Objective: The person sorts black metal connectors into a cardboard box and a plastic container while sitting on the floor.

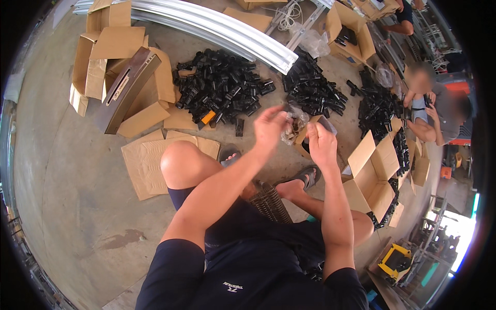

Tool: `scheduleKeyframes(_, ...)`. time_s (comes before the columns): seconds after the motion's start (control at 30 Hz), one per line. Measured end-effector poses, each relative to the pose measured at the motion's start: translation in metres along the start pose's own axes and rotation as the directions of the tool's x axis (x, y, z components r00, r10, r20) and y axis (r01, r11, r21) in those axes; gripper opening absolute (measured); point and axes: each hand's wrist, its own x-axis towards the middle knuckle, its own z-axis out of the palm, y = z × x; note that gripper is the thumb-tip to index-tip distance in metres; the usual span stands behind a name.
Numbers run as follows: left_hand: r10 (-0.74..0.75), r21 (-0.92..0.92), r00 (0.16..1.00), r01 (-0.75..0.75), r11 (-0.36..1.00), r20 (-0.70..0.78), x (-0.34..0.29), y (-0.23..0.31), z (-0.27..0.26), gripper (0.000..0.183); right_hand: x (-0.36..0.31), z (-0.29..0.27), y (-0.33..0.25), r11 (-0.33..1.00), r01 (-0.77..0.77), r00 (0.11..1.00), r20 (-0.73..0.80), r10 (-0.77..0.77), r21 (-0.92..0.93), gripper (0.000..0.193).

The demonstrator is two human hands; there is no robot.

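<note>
Plastic wrap [288, 136] lies between left hand [270, 127], pinching it, and right hand [322, 143], whose hold is unclear.

The left hand [271, 128], slightly blurred, is reaching its fingers to crumpled clear plastic [292, 122], while the right hand [322, 144] is curling close beside it, its fingertips hiding from view. A small cardboard box [300, 143] is sitting between and just beyond the hands. Left of the left hand and beyond it, a broad heap of black parts [214, 85] is covering the floor, with an orange piece [208, 117] lying at its near edge. Long silver profiles [206, 21] are stretching farther beyond both hands. Right of the right hand, an open carton [386, 156] is standing, and well past it a co-worker [448, 116] is holding something dark
</note>
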Motion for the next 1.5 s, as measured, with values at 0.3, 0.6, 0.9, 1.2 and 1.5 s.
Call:
scheduleKeyframes(0.3, 0.072, 0.198, 0.984, -0.039, 0.979, -0.163, 0.054, 0.021, -0.043, 0.060, -0.054, -0.073, 0.023, 0.990, -0.029, 1.000, 0.005, 0.030, -0.138, 0.022)
scheduleKeyframes(0.6, -0.210, 0.347, 0.412, -0.294, 0.891, 0.887, -0.160, 0.142, 0.118, 0.064, -0.186, -0.228, 0.115, 0.833, -0.500, 0.855, -0.289, 0.431, -0.236, 0.025)
scheduleKeyframes(0.9, -0.420, 0.027, -0.234, -0.849, 0.528, 0.877, -0.282, 0.221, 0.216, 0.049, -0.252, -0.283, 0.192, 0.812, -0.569, 0.731, -0.370, 0.573, 0.134, 0.037)
scheduleKeyframes(1.2, -0.420, 0.282, 0.173, -0.936, 0.212, 0.891, -0.232, 0.170, 0.233, 0.036, -0.267, -0.237, 0.403, 0.639, -0.714, 0.485, -0.455, 0.747, 0.286, 0.042)
scheduleKeyframes(1.5, 0.107, 0.960, 0.956, -0.277, 0.041, 0.271, -0.053, 0.192, -0.042, 0.041, -0.273, -0.184, 0.570, 0.162, -0.974, 0.180, -0.109, 0.978, -0.156, 0.070)
